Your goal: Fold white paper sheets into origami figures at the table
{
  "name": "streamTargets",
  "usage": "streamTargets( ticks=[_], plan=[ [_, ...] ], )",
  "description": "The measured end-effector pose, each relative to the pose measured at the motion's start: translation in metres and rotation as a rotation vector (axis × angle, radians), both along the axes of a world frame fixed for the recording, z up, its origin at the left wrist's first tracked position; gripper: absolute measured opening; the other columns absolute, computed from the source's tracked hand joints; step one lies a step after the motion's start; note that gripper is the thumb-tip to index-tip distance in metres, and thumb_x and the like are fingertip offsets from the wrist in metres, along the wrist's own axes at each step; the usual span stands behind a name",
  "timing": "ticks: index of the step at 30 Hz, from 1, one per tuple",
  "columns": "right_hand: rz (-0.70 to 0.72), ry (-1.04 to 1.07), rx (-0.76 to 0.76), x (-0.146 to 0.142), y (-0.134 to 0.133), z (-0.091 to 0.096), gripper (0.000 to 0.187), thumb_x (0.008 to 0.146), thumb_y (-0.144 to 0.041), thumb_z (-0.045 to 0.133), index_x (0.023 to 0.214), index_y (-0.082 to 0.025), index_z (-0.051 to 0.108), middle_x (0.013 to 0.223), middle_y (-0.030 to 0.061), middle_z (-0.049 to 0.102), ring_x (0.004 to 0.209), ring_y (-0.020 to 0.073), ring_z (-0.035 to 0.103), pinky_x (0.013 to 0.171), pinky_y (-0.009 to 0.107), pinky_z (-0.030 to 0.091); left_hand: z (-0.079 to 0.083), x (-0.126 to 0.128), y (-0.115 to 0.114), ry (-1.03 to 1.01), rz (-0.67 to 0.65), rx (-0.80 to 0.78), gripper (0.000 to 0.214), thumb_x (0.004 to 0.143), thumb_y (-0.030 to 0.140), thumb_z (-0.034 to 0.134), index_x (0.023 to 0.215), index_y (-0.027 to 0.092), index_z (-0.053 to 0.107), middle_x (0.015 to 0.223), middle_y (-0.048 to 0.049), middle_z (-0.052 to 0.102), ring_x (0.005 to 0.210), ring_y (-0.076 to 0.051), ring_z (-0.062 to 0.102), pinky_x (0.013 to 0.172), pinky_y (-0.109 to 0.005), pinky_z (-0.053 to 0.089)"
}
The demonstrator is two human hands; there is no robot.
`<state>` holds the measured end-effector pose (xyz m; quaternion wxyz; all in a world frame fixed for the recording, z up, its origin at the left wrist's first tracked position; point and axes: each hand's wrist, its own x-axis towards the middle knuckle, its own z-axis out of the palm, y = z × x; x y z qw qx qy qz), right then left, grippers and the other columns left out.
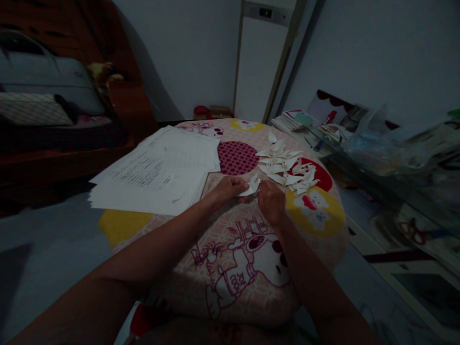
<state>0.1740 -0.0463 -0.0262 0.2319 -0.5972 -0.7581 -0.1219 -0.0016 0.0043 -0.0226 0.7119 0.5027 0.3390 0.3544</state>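
Folded paper, one, mid-tablecloth: our left hand pinches one end; our right hand, fingers curled inward, meets the other (grip hidden, we cannot tell). Paper stack, reaching the left edge. Paper birds, near the right edge. Patterned cloth between.

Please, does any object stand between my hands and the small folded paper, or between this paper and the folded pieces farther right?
Nothing visible separates the left hand from the folded paper: it holds it. The right hand stands partly between this paper and the folded pieces; I see nothing else.
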Motion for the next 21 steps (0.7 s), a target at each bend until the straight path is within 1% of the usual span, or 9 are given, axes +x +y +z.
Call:
streamTargets(
  ticks=[2, 6, 11, 14, 16, 19, 21],
  plan=[
    [0.019, 0.006, -0.012, -0.001, -0.001, 0.001, 0.023, 0.096, -0.011, 0.045, 0.100, -0.016, 0.067, 0.096, 0.0113, 0.069, 0.092, 0.0222, 0.058, 0.081, 0.031, 0.044, -0.001, -0.001, 0.001, -0.020, -0.005, -0.029, 0.032, 0.071, 0.038, 0.087, 0.067, 0.013, 0.067, 0.064, -0.0035, 0.065, 0.056, -0.009, 0.058, 0.058, -0.024, 0.054],
    [0.062, 0.037, -0.012, -0.002, -0.002, 0.002, 0.025, 0.095, -0.011, 0.043, 0.090, -0.017, 0.066, 0.091, 0.0128, 0.068, 0.088, 0.0242, 0.057, 0.078, 0.033, 0.044, -0.003, -0.001, 0.001, -0.067, -0.015, -0.068, 0.028, 0.073, 0.036, 0.086, 0.068, 0.014, 0.069, 0.067, -0.0056, 0.067, 0.057, -0.010, 0.058, 0.058, -0.024, 0.053],
    [0.135, 0.085, 0.051, -0.002, -0.003, 0.000, 0.025, 0.094, -0.012, 0.043, 0.080, -0.020, 0.062, 0.080, 0.0089, 0.066, 0.080, 0.0217, 0.057, 0.073, 0.030, 0.042, -0.003, 0.000, 0.000, -0.082, -0.044, -0.092, 0.033, 0.069, 0.039, 0.089, 0.066, 0.013, 0.068, 0.067, -0.0060, 0.067, 0.059, -0.011, 0.058, 0.060, -0.027, 0.052],
    [0.125, 0.089, 0.045, -0.002, -0.003, -0.001, 0.027, 0.094, -0.013, 0.043, 0.075, -0.020, 0.061, 0.075, 0.0086, 0.065, 0.076, 0.0213, 0.057, 0.070, 0.030, 0.041, -0.002, 0.001, 0.000, -0.085, -0.060, -0.091, 0.036, 0.066, 0.043, 0.090, 0.068, 0.013, 0.069, 0.069, -0.0064, 0.068, 0.058, -0.011, 0.057, 0.059, -0.026, 0.051],
    [0.095, 0.096, 0.017, -0.002, -0.003, -0.001, 0.026, 0.094, -0.014, 0.043, 0.080, -0.019, 0.064, 0.078, 0.0098, 0.067, 0.078, 0.0220, 0.058, 0.071, 0.031, 0.042, -0.003, 0.000, 0.001, -0.091, -0.067, -0.071, 0.039, 0.067, 0.046, 0.089, 0.070, 0.013, 0.069, 0.069, -0.0062, 0.068, 0.057, -0.010, 0.057, 0.058, -0.025, 0.050],
    [0.078, 0.139, -0.023, -0.001, -0.001, -0.001, 0.025, 0.092, -0.013, 0.046, 0.100, -0.016, 0.069, 0.092, 0.0126, 0.072, 0.088, 0.0237, 0.062, 0.079, 0.032, 0.046, -0.006, -0.001, 0.005, -0.082, -0.069, 0.016, 0.042, 0.072, 0.050, 0.084, 0.070, 0.013, 0.065, 0.064, -0.0049, 0.064, 0.055, -0.011, 0.056, 0.056, -0.025, 0.049],
    [0.088, 0.189, -0.067, 0.002, 0.002, -0.003, 0.028, 0.089, -0.012, 0.052, 0.111, -0.015, 0.069, 0.102, 0.0140, 0.073, 0.095, 0.0250, 0.064, 0.085, 0.035, 0.048, -0.009, -0.003, 0.011, -0.024, -0.076, 0.105, 0.041, 0.077, 0.051, 0.079, 0.066, 0.014, 0.063, 0.060, -0.0037, 0.061, 0.053, -0.011, 0.055, 0.054, -0.024, 0.047]
  ],
)
